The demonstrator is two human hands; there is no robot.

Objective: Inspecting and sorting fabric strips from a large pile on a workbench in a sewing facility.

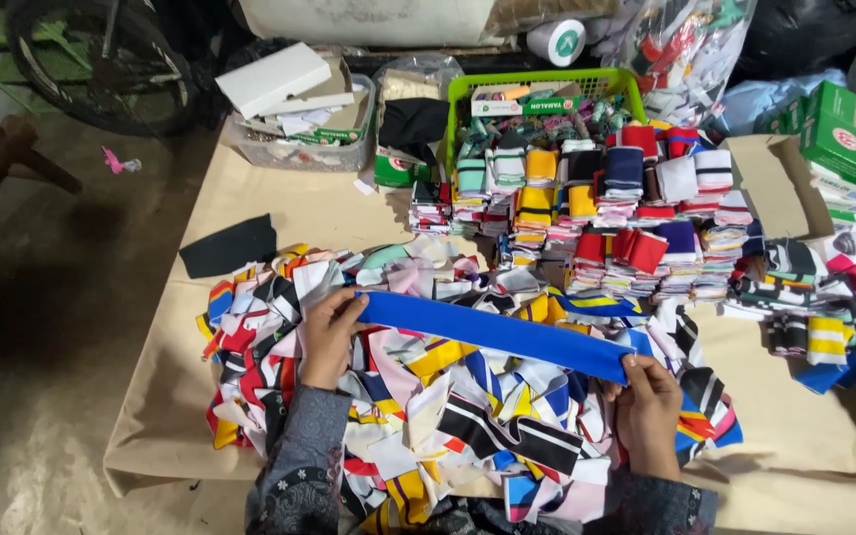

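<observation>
Blue fabric strip [492, 335] is stretched taut, pinched at each end by left hand [329, 337] and right hand [648, 414], so it could slip and snag the loose scrap pile [428, 416] at 6 o'clock.

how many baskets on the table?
2: a green basket at the back centre behind the folded stacks, and a grey basket to its left holding white boxes. Others may be hidden under the clutter.

Reaching forward with both arms, left hand [329, 337] and right hand [648, 414] well apart, fingers curling shut, pinching.
</observation>
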